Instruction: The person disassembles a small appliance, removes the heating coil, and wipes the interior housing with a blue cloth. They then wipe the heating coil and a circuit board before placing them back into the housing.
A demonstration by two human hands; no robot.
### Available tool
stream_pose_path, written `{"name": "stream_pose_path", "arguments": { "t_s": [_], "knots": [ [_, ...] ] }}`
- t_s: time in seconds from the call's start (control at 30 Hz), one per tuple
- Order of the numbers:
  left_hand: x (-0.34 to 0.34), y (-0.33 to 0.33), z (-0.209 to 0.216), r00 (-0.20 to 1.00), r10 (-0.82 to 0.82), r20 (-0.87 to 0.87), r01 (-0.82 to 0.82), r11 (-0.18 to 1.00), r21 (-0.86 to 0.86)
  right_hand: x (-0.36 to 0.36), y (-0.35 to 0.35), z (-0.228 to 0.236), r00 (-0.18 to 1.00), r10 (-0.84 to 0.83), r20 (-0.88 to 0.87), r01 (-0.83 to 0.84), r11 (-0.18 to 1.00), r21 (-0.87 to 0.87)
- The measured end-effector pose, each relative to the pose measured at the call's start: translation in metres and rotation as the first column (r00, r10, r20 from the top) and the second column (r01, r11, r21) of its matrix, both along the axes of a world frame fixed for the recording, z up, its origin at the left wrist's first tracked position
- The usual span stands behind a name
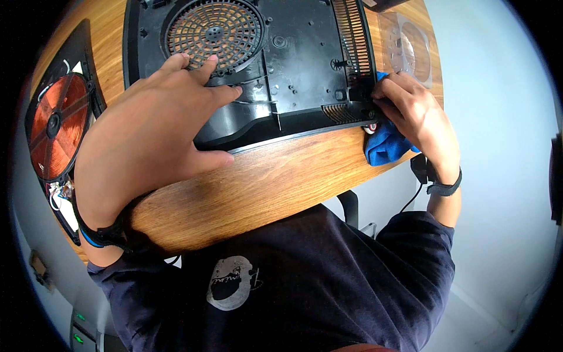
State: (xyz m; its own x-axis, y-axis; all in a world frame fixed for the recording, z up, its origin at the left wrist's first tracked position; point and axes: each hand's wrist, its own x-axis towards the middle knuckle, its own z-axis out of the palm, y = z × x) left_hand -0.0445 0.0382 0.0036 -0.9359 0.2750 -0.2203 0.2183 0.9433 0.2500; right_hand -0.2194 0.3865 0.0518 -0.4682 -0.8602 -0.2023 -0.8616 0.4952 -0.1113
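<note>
A black plastic housing (302, 76) lies on the wooden table with its inner side up. It has a round fan grille (214, 35) and a slotted vent along its right side. My left hand (155, 126) rests on it with fingers spread over the grille's near edge; the thumb lies by the front rim. At the near right corner, my right hand (413, 105) has its fingers bent and pressed together against the housing. A blue cloth (388, 145) shows above and below those fingers, bunched in the hand; the exact grip is partly hidden.
At the left lies a dark panel with a round copper coil (60, 126) and loose wires. A clear plastic piece (407, 50) with a round outline sits at the far right. The wooden table (275, 176) has a curved front edge close to my body. A black cable hangs at the right.
</note>
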Motion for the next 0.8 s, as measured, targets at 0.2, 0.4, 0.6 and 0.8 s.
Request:
{"name": "stream_pose_path", "arguments": {
  "t_s": [0.2, 0.4, 0.6, 0.8],
  "knots": [
    [-0.001, 0.001, 0.002, 0.999, 0.031, 0.018, -0.031, 0.999, -0.006, -0.003, 0.008, -0.012, 0.989, -0.130, -0.071, 0.115, 0.974, -0.195],
    [0.000, -0.001, -0.004, 1.000, 0.022, -0.007, -0.022, 1.000, 0.005, 0.000, 0.005, 0.001, 0.981, -0.189, -0.041, 0.170, 0.945, -0.280],
    [0.000, -0.002, -0.005, 1.000, 0.013, -0.012, -0.012, 0.999, 0.038, -0.002, 0.002, -0.012, 0.986, -0.152, 0.068, 0.161, 0.976, -0.144],
    [0.003, -0.002, -0.008, 1.000, 0.014, -0.028, -0.014, 1.000, 0.011, 0.000, -0.002, -0.014, 0.977, -0.145, -0.156, 0.114, 0.975, -0.193]
  ]
}}
